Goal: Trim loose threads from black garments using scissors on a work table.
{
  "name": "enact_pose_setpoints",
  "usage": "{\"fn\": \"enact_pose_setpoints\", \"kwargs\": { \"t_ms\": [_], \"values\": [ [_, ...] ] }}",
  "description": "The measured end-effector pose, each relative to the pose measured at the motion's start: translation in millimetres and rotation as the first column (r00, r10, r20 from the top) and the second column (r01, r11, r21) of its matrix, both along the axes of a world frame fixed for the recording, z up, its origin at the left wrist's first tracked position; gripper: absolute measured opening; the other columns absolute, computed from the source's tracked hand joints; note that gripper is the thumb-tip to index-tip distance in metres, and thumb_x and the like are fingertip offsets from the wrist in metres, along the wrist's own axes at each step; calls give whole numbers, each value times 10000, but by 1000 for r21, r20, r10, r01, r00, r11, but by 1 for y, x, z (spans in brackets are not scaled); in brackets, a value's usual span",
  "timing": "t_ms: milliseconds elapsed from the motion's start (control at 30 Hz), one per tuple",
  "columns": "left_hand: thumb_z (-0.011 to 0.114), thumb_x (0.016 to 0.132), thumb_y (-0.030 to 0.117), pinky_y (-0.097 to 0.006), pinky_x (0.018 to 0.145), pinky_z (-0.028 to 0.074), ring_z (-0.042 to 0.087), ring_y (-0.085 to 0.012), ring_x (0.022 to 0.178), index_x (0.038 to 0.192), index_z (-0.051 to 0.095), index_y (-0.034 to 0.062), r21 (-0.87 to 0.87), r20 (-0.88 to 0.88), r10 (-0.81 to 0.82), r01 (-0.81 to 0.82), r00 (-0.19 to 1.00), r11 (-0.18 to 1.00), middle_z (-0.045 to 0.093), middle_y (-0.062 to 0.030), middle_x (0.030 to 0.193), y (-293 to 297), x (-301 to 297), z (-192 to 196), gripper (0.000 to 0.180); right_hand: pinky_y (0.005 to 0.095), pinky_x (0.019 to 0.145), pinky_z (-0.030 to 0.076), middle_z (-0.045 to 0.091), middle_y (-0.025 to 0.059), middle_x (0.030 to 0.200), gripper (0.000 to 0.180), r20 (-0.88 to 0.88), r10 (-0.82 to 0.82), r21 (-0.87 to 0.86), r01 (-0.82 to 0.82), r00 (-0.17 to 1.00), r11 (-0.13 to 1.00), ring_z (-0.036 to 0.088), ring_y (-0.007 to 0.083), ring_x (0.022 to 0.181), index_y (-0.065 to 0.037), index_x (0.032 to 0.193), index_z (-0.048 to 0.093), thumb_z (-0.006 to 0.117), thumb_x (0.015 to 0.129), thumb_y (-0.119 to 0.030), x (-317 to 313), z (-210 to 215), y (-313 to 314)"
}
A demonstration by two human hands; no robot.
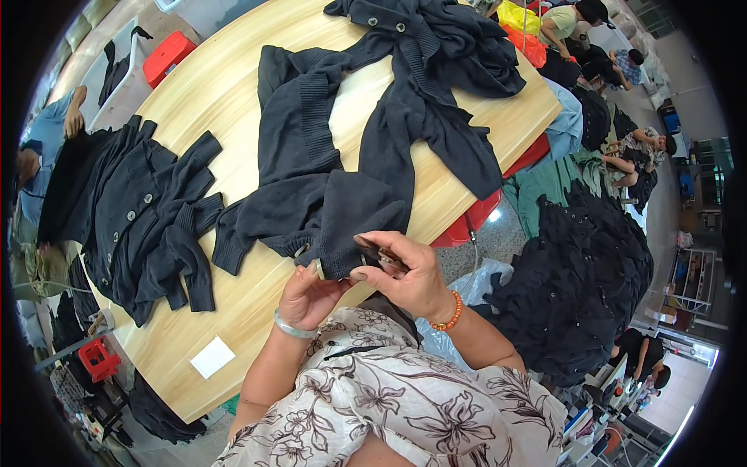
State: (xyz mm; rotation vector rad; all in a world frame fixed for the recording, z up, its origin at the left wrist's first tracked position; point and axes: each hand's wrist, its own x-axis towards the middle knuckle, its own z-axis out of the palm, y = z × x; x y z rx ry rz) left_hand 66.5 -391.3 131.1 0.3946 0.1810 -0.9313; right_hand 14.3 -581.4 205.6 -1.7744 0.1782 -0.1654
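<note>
A dark navy knitted cardigan (342,206) lies across the near edge of the wooden table, its lower edge drawn up toward me. My left hand (310,298), with a pale bangle at the wrist, pinches that edge beside a light button. Close by on the right, my right hand (412,276), wearing an orange bead bracelet, is closed around a small dark metal tool that looks like thread snips (389,260). Its thumb and forefinger are at the cloth edge. The tool is largely hidden by the fingers.
More dark cardigans lie on the table (233,117), one buttoned cardigan (128,206) at the left, where another person's hand (74,123) touches it. A white paper (212,357) rests near the front. A large dark garment heap (576,284) stands at the right. Several people work beyond.
</note>
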Motion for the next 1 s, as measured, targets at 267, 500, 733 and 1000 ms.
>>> {"fn": "enact_pose_setpoints", "kwargs": {
  "t_ms": [267,500,733,1000],
  "values": [
    [573,949,175,-480,1059,379,573,-239,1152,1221,597,66,-45,129,-9,15,992,999,635,-84,1198,3,3,-13,294,228,527,435,596,58,726,353,160,41,-167,-14,986,986,572,115,576,-23,986,679,664,659,110,6,-7,16],
    [605,929,190,-481,1050,388,567,-242,1161,1250,568,57,8,130,10,-12,991,1000,617,-89,1233,-2,2,1,350,201,590,447,566,-34,773,88,-105,190,225,-163,976,961,508,16,662,15,992,581,568,908,-8,11,-11,11],
    [672,877,271,-482,1032,391,551,-300,1177,1282,535,11,-84,1,30,-30,1000,996,586,-153,1274,1,5,-1,500,147,539,308,511,-61,811,101,-83,206,555,-126,975,822,396,-20,639,-10,1000,559,581,951,-95,9,-14,-8],
    [657,890,271,-465,994,414,570,-304,1127,1265,553,9,-113,-16,56,-57,998,992,600,-164,1244,-4,4,-1,470,159,519,300,474,-93,717,93,-153,43,178,-15,987,984,353,-20,595,-36,922,590,634,925,-118,6,-8,-5]
  ]
}}
